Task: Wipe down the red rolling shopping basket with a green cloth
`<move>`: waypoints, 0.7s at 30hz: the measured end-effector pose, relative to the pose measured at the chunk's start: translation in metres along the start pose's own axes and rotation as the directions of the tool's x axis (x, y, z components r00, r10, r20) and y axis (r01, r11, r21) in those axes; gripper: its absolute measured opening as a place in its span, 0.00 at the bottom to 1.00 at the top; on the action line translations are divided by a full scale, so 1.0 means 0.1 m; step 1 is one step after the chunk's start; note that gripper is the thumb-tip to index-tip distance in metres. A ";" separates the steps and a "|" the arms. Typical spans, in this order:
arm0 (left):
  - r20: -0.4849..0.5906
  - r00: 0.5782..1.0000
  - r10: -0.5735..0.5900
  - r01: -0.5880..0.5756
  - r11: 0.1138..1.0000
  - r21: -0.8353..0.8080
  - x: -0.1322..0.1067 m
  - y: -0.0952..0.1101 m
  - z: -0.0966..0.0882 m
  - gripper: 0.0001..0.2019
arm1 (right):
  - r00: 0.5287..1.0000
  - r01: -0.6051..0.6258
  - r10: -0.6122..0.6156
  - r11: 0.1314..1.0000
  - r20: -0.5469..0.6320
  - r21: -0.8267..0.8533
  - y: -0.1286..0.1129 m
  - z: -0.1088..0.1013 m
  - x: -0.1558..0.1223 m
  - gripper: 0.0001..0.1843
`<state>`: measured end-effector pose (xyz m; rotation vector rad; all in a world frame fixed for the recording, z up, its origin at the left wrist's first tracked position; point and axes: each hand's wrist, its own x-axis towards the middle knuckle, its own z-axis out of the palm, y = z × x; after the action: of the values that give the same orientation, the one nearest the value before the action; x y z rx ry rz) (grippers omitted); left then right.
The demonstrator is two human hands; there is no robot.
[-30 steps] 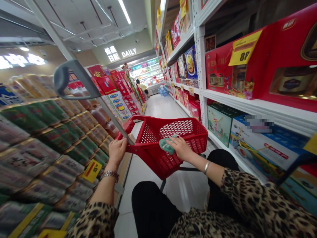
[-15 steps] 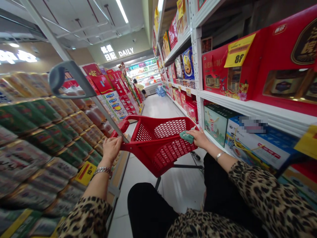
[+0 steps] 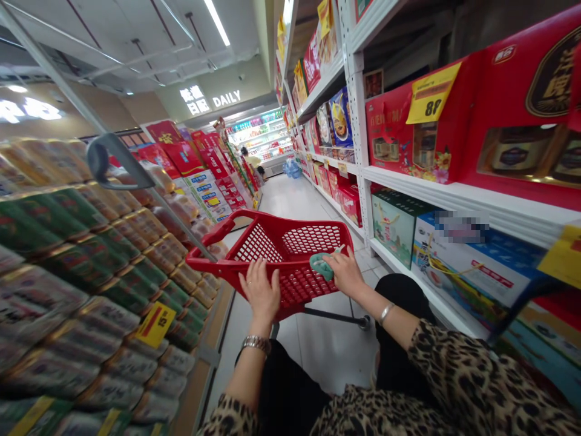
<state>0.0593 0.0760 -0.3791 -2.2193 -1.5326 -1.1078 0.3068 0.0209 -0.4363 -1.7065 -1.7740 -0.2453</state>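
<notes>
Red plastic shopping cart (image 3: 295,287), one in number, stands directly before the person; its perforated basket tapers downward, and its long axis runs across the aisle with the handle end to the left. The person's right hand (image 3: 345,272) is closed on one soft, crumpled pale-green cloth (image 3: 321,266), at the right part of the cart's near wall. The left hand (image 3: 261,289) lies at the cart's near rim, farther left, its fingers extended and its thumb apart. One segmented metal band (image 3: 256,343) circles the left wrist; one smooth, silvery bangle (image 3: 387,313) circles the right.

At the cart's left end, one slender grey metal pole (image 3: 172,221) slants up and leftward, carrying one rounded grey plastic loop (image 3: 147,179). Below the basket, near its right end, one small dark wheel (image 3: 364,322) shows clearly.

Left of the cart rise many glossy, film-wrapped green packs (image 3: 91,236), with one yellow price card (image 3: 155,324) among the stacks. Right of the cart stands white slotted metal shelving (image 3: 356,109), bearing two large red cardboard boxes with clear windows, one nearer (image 3: 508,97) and one farther (image 3: 390,115).
</notes>
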 end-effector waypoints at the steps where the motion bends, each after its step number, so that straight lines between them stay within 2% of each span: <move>1: 0.052 0.999 0.010 -0.009 1.000 -0.018 -0.04 0.07 0.07 0.23 | 1.000 0.009 -0.009 1.000 0.002 0.003 -0.08 0.02 -0.03 0.30; 4: 0.196 0.981 0.013 -0.004 0.999 -0.045 -0.11 0.21 0.24 0.23 | 0.998 0.069 -0.069 0.998 -0.008 0.010 -0.32 0.07 -0.12 0.30; 6: 0.265 0.964 -0.015 0.025 0.999 -0.034 -0.16 0.22 0.27 0.22 | 0.993 0.121 -0.120 0.993 -0.018 0.007 -0.48 0.09 -0.19 0.29; 9: 0.276 0.959 -0.064 0.068 0.998 -0.007 -0.21 0.11 0.23 0.21 | 0.984 0.178 -0.178 0.984 -0.030 -0.010 -0.67 0.11 -0.30 0.28; 12: 0.280 0.959 -0.049 0.051 0.999 -0.002 -0.24 -0.04 0.12 0.20 | 0.977 0.206 -0.208 0.978 -0.056 -0.037 -0.76 0.11 -0.39 0.27; 16: 0.323 0.946 -0.031 0.034 0.999 -0.002 -0.25 -0.07 0.02 0.19 | 0.975 0.198 -0.205 0.977 -0.090 -0.083 -0.72 0.13 -0.48 0.29; 21: 0.359 0.933 0.002 0.010 0.999 -0.030 -0.35 0.12 0.09 0.21 | 0.986 0.124 -0.135 0.986 -0.101 -0.107 -0.42 0.14 -0.50 0.31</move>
<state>0.0679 0.0514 -0.4073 -2.5498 -1.6611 -0.7579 0.2598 -0.0177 -0.4629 -1.6160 -1.8214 -0.4823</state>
